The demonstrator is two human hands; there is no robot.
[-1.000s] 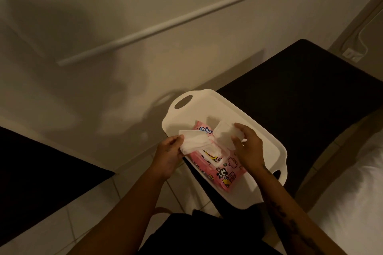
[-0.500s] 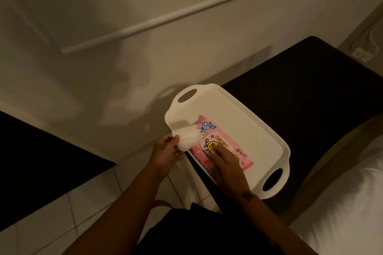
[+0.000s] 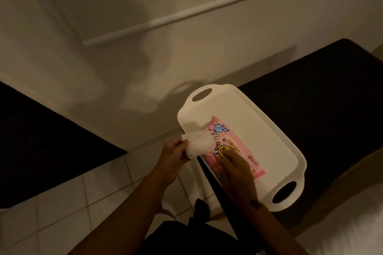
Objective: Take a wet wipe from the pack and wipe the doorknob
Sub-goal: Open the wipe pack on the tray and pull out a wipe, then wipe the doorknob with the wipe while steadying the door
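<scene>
A pink wet wipe pack (image 3: 238,147) with cartoon print lies in a white tray (image 3: 257,118) with two handle holes. My left hand (image 3: 174,157) pinches a white wet wipe (image 3: 198,145), which hangs free at the pack's left end. My right hand (image 3: 234,170) lies flat on the pack with its fingertips pressing on the yellow label flap. No doorknob is in view.
The tray rests on a dark table or bench (image 3: 331,109) against a pale wall (image 3: 145,58). A white rail (image 3: 186,12) runs across the wall. White floor tiles (image 3: 72,203) lie below, a dark mat (image 3: 41,141) at left, white bedding (image 3: 352,223) at lower right.
The wipe has come fully out of the pack into my left hand. My right hand let go of the wipe and moved down onto the pack's flap.
</scene>
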